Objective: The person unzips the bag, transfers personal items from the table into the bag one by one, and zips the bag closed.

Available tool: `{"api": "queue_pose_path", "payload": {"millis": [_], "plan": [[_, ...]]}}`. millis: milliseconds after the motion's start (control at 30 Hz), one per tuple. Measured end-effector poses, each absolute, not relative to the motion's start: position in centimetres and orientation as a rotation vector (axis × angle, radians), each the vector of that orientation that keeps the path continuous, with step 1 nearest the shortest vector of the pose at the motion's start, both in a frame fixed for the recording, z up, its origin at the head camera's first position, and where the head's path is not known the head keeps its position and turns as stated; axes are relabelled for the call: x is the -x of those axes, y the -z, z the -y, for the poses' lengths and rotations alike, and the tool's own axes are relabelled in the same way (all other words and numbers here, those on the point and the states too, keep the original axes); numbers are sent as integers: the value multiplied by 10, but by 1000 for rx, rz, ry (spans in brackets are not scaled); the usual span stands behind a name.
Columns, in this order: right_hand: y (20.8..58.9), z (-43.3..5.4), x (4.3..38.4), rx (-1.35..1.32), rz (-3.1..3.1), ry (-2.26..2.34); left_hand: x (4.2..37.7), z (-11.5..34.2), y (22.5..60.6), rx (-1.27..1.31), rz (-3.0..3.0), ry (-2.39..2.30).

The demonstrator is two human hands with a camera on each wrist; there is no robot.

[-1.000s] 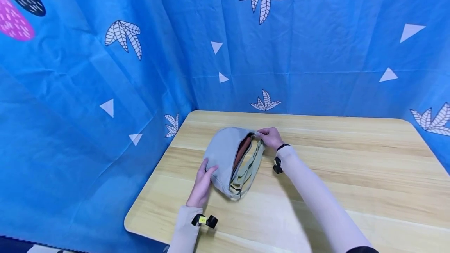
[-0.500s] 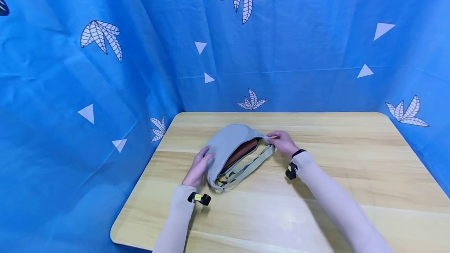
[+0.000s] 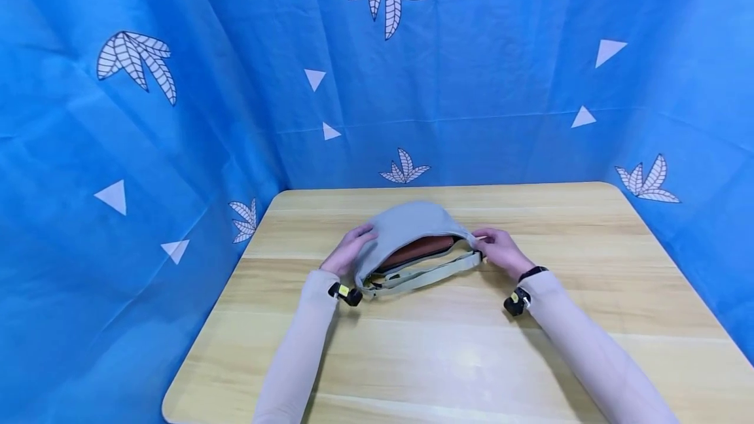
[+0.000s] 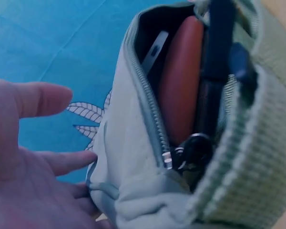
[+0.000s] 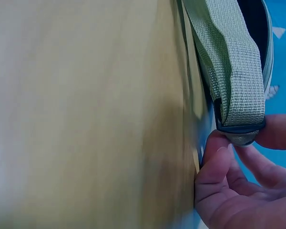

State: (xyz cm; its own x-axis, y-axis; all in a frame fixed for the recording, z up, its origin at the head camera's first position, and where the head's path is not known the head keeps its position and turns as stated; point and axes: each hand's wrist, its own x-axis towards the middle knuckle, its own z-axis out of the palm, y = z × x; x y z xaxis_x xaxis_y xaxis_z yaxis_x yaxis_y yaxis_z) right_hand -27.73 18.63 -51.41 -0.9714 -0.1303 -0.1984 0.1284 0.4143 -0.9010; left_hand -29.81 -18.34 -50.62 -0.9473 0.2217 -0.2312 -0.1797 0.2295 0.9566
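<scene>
A pale grey-green waist bag (image 3: 406,222) lies on the table with its zipper (image 4: 151,107) undone. Inside the mouth sit a reddish-brown item (image 4: 182,86), perhaps a case, and a thin pale object (image 4: 155,52) whose kind I cannot tell. My left hand (image 3: 351,248) touches the bag's left end, fingers extended along its side and thumb apart from it. At the other end, my right hand (image 3: 501,250) pinches the bag's corner beside the dark strap buckle (image 5: 240,128). The webbing strap (image 3: 432,276) runs along the near side of the opening.
The bag rests on a light wooden table (image 3: 448,358) with rounded corners. Blue patterned cloth (image 3: 483,70) hangs behind the table and along both sides. Each wrist carries a small black camera (image 3: 353,296).
The bag has turned so its opening faces nearer to me, with its right end swung outward and closer. Both hands have moved along with it. The head view has shifted right.
</scene>
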Motion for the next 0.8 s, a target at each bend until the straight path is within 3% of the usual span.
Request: {"api": "queue_pose_path", "payload": {"millis": [400, 800], "plan": [[518, -212, 260, -51, -2468, 1630, 326, 158, 503, -111, -2177, -1731], [512, -224, 253, -33, -2525, 1525, 274, 179, 502, -129, -2598, -1492]]}}
